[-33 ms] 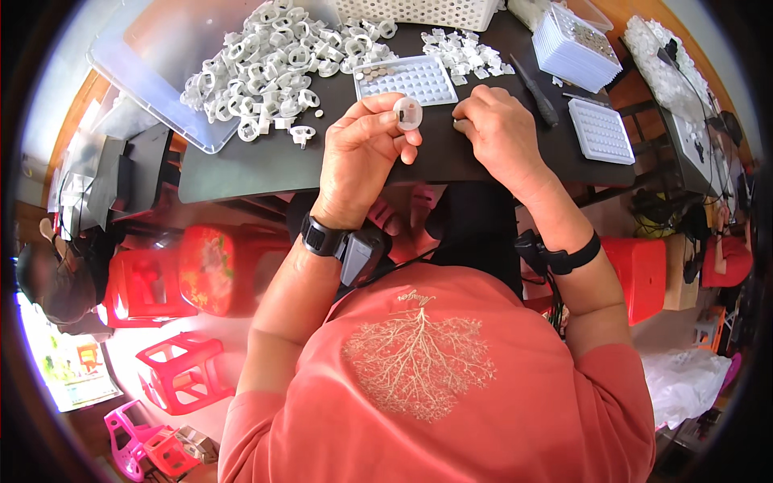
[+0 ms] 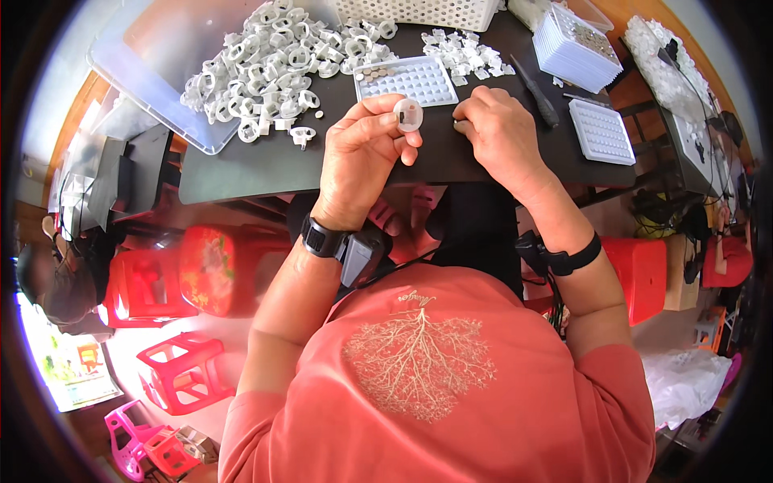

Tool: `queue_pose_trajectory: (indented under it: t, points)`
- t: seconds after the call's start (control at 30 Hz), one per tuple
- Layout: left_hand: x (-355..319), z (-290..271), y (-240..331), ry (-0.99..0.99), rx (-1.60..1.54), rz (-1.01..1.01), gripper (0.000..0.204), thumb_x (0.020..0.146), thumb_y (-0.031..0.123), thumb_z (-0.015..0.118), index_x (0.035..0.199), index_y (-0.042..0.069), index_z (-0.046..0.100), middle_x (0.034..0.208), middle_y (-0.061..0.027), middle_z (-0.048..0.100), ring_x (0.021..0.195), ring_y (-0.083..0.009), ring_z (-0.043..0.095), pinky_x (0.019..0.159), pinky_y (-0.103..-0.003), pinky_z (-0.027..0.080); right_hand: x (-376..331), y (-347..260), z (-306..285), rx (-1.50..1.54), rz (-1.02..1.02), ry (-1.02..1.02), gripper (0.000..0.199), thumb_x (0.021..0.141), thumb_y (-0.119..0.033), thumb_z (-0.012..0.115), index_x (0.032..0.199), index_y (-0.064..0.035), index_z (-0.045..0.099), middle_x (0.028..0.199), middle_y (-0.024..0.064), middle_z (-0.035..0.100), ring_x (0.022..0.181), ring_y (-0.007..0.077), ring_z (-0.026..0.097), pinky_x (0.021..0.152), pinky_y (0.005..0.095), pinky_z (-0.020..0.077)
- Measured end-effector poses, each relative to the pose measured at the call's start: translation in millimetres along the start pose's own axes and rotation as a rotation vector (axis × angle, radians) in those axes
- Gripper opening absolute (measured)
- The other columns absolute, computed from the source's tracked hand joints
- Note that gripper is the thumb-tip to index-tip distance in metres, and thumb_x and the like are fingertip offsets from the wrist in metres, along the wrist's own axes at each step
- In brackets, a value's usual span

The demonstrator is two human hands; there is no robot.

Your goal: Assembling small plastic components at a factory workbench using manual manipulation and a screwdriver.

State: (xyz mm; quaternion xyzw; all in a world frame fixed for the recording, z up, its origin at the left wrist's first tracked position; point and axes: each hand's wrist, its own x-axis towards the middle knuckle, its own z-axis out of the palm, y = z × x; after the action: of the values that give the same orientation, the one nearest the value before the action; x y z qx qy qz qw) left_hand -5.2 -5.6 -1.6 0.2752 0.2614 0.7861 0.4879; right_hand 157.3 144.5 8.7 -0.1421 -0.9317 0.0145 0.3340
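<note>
My left hand (image 2: pixel 360 149) pinches a small round translucent plastic part (image 2: pixel 409 115) between thumb and fingers, its disc face turned up with a dark spot at one side. Just right of it, over the table's near part, my right hand (image 2: pixel 501 133) has its fingers curled together; whatever they grip is too small or hidden to name. Beyond both hands lies a white tray with small pockets (image 2: pixel 411 84), and several small round discs (image 2: pixel 373 73) sit at its left end. A large heap of white ring-shaped plastic parts (image 2: pixel 282 60) spreads behind my left hand.
Small white plastic pieces (image 2: pixel 467 55) are piled behind the tray. A dark-handled screwdriver (image 2: pixel 541 101) lies to the right, near a second pocketed tray (image 2: pixel 600 131) and a stack of trays (image 2: pixel 573 50). A clear bin (image 2: pixel 145 88) stands left; a perforated white basket (image 2: pixel 419 11) is at the back.
</note>
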Motion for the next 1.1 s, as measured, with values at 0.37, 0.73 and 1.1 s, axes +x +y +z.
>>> queue_pose_trajectory:
  t: [0.37, 0.73, 1.1]
  points:
    - [1, -1, 0, 0.002, 0.02, -0.01, 0.031, 0.094, 0.011, 0.059, 0.119, -0.006, 0.058, 0.109, -0.023, 0.065, 0.08, -0.0244, 0.064, 0.062, -0.032, 0.049, -3, -8, -2, -0.126, -0.044, -0.025, 0.007, 0.08, -0.009, 0.067, 0.084, -0.0077, 0.062, 0.087, 0.006, 0.058, 0.085, 0.0255, 0.058, 0.074, 0.0392, 0.0428]
    - [3, -1, 0, -0.019, -0.068, -0.004, 0.023, 0.093, 0.006, 0.059, 0.114, -0.005, 0.061, 0.102, -0.0188, 0.068, 0.084, -0.0289, 0.068, 0.07, -0.037, 0.054, -1, -41, -29, 0.356, 0.0, 0.112, 0.015, 0.084, -0.008, 0.069, 0.091, -0.0104, 0.057, 0.086, 0.0065, 0.057, 0.078, 0.0298, 0.059, 0.069, 0.0414, 0.0429]
    - [0, 6, -2, 0.113, -0.179, 0.0, 0.026, 0.094, 0.009, 0.063, 0.117, 0.0, 0.058, 0.107, -0.0234, 0.067, 0.099, -0.0353, 0.069, 0.092, -0.043, 0.057, -1, -102, 24, 0.379, -0.095, 0.184, 0.005, 0.081, -0.007, 0.061, 0.083, -0.0073, 0.056, 0.079, 0.0085, 0.053, 0.061, 0.0261, 0.059, 0.053, 0.0387, 0.0462]
